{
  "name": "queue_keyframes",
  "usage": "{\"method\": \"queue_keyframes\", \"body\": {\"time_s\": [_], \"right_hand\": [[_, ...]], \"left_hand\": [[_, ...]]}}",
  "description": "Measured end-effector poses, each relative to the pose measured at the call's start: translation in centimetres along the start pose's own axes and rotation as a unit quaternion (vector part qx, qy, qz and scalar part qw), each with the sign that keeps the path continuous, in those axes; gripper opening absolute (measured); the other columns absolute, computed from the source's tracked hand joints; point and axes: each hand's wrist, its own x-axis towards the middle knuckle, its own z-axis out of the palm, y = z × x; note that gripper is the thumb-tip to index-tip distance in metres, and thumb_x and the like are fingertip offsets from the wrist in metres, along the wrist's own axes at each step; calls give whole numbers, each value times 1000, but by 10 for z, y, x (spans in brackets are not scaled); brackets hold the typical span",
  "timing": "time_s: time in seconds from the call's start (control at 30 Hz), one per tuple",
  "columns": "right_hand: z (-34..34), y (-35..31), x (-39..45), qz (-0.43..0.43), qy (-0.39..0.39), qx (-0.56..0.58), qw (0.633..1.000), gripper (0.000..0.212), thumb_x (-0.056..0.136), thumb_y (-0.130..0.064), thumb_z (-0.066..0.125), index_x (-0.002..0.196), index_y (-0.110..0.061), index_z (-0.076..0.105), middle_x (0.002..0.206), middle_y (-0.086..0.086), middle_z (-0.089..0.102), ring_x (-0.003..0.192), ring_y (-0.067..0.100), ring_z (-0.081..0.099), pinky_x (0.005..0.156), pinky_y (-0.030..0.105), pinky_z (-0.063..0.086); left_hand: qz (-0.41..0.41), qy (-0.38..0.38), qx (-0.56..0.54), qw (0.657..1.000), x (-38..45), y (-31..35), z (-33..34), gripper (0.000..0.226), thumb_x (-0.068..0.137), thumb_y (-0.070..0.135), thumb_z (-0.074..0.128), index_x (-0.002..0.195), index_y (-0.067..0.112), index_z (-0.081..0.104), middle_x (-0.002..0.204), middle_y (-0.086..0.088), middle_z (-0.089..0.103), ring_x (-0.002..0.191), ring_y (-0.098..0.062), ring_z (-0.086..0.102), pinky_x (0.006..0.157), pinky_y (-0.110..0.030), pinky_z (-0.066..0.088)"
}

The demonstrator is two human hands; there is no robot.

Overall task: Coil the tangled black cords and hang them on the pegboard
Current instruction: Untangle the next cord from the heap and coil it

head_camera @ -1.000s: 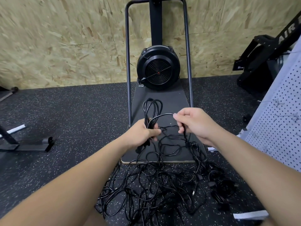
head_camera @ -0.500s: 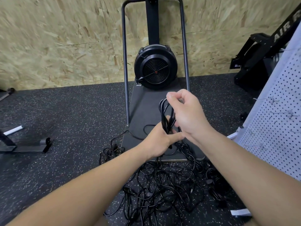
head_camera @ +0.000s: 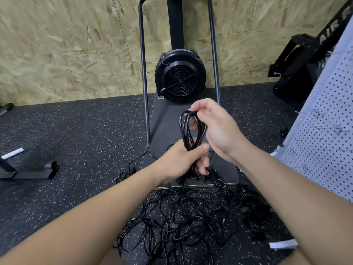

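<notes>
On the speckled rubber floor (head_camera: 76,142), the tangled cords (head_camera: 183,213) lie in a loose heap below both arms. Above it the left hand (head_camera: 179,161) is clenched round the bottom of a small coil (head_camera: 192,131) — likely to pin the loops while more is gathered. Just beside it, the right hand (head_camera: 215,125) pinches the coil's top, seemingly laying on another turn. Far right stands the pegboard (head_camera: 324,142), its hooks bare — nothing hung yet.

Left hand (head_camera: 180,161) bare; right hand (head_camera: 219,129) bare; forearms unsleeved; no gloves, rings
</notes>
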Motion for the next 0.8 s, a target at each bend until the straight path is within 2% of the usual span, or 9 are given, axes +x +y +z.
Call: {"method": "queue_keyframes", "body": {"time_s": [0.1,0.2,0.23,0.33,0.43,0.53,0.63,0.7,0.8], "right_hand": [[-11,9,2,33,-40,9,999,26,116,-22,45,136,-20,62,129,22,72,105,30,70,97,54,56],[-24,29,0,63,-142,-83,984,31,116,-19,41,116,-18,72,113,19,78,105,36,74,108,63,54],[-27,37,-3,83,-182,-123,972,32,113,-9,43,115,-17,74,114,12,80,110,33,76,112,58,54],[-30,55,-13,154,-279,-267,909,48,98,11,58,135,-18,68,127,-4,78,123,8,72,114,35,54],[-29,71,-20,194,-351,-339,851,41,97,-8,76,135,-22,68,134,-9,75,128,6,68,114,26,50],[-26,79,-23,174,-367,-448,797,26,99,-38,78,123,-30,71,121,-8,75,106,13,69,95,27,52],[-27,82,-18,170,-352,-502,771,26,107,-45,65,100,-21,73,96,-10,76,72,10,57,68,31,44],[-31,78,-12,195,-331,-506,772,36,110,-43,62,95,-12,75,95,-10,83,60,9,54,64,31,44],[-38,64,-8,199,-310,-470,802,35,109,-37,65,88,-9,74,86,-2,83,67,12,66,67,29,49]], "left_hand": [[-5,47,-80,996,1,11,-6,30,118,27,51,103,3,62,63,-8,50,52,-20,48,64,-41,58],[5,95,-127,987,4,20,-21,30,117,29,52,103,4,60,62,-7,45,49,-19,41,56,-33,49],[8,100,-142,985,4,21,-25,30,117,30,52,102,5,60,63,-6,45,50,-19,40,56,-33,48],[3,117,-186,975,4,23,-33,32,116,35,54,94,13,61,66,-2,47,53,-17,41,61,-35,49],[12,126,-227,966,4,26,-41,33,115,38,55,92,16,61,68,0,45,52,-14,41,61,-32,51],[19,140,-258,956,4,29,-52,33,114,40,56,91,17,62,68,1,44,51,-12,40,58,-30,50],[1,200,-202,959,4,22,-68,34,114,40,57,90,16,61,65,0,48,51,-15,42,57,-31,48],[-22,244,-120,962,6,12,-79,35,113,39,59,89,14,61,62,-4,51,51,-19,45,58,-33,47],[-60,249,-13,967,4,-3,-90,35,112,37,59,89,10,61,64,-7,58,51,-22,52,57,-32,45]]}}
